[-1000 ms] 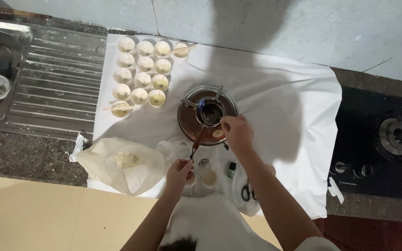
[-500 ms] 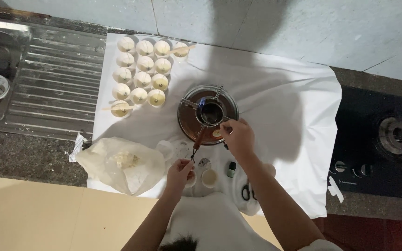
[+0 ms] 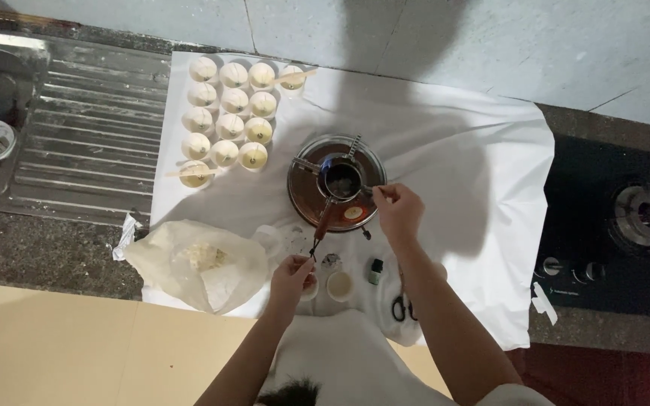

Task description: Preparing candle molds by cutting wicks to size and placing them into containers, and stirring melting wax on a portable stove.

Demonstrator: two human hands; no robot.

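Two hands at work, right hand [image 3: 398,212] pinching something unclear, small pot [image 3: 341,180] contents indistinct

Single head view, looking steeply down from above, white cloth [image 3: 445,150] mid-frame, moderately near

A white cloth [image 3: 453,150] covers the middle of the dark speckled counter [image 3: 31,248]. At its far left corner stand rows of small cream-filled cups [image 3: 229,124], two of them with a thin wooden stick laid across. A crumpled clear plastic bag [image 3: 197,265] holding pale flakes lies at the near left edge. Black-handled scissors [image 3: 402,307] and a little green-capped bottle [image 3: 375,271] sit near the front. A steel sink drainboard [image 3: 92,128] lies left, a black gas hob [image 3: 626,225] right.
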